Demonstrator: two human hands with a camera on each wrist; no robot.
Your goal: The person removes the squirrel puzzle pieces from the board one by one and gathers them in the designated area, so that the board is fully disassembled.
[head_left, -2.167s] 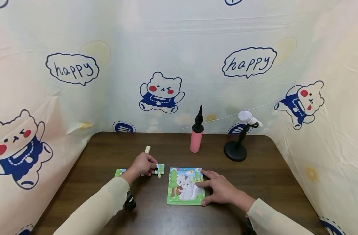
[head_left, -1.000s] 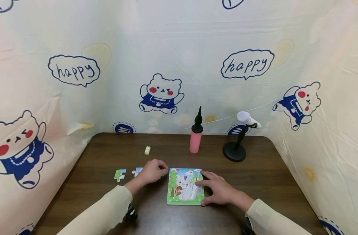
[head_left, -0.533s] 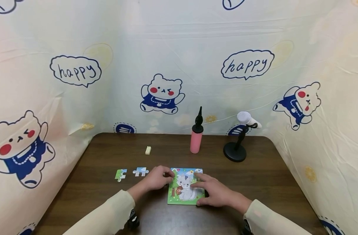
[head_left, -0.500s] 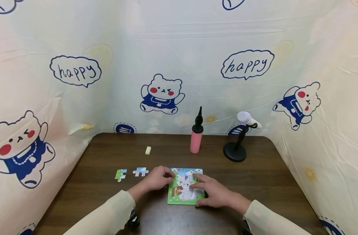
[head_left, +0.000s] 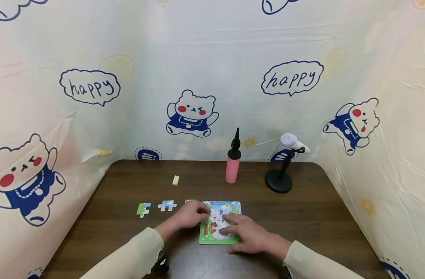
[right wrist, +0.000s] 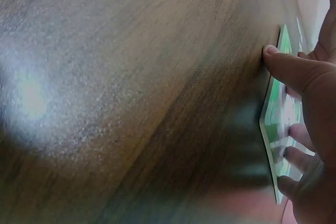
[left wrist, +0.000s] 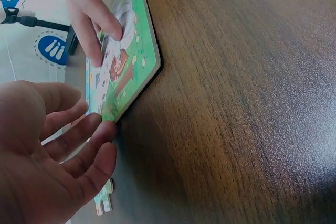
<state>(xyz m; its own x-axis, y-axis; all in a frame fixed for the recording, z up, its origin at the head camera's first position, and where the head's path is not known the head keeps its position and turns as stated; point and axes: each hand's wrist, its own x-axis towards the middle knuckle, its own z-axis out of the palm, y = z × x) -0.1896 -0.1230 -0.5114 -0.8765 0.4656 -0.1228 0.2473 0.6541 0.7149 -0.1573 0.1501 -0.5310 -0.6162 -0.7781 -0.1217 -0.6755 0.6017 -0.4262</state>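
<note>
A square puzzle board (head_left: pixel 212 237) with a white squirrel picture lies flat on the dark wooden table (head_left: pixel 320 217). My left hand (head_left: pixel 193 214) sits at the board's upper left corner. In the left wrist view its fingers (left wrist: pixel 92 135) are nearly straight, and the tips touch the board's edge (left wrist: pixel 137 85). Whether a piece lies under the fingertips is hidden. My right hand (head_left: pixel 245 232) rests palm down on the picture, fingers spread across the squirrel. Its thumb (right wrist: pixel 291 69) presses against the board's near edge (right wrist: pixel 266 129).
Two loose puzzle pieces (head_left: pixel 143 208) (head_left: pixel 167 205) lie left of the board, and a sliver of another (head_left: pixel 188 201) shows behind my left hand. Farther back are a small cream brick (head_left: pixel 176 179), a pink pump bottle (head_left: pixel 232 167) and a microphone on a black stand (head_left: pixel 279 182). Printed cloth walls the table.
My left hand has moved right from the loose pieces to the board's left corner. My right hand has slid leftward over the picture. One piece has left the loose group.
</note>
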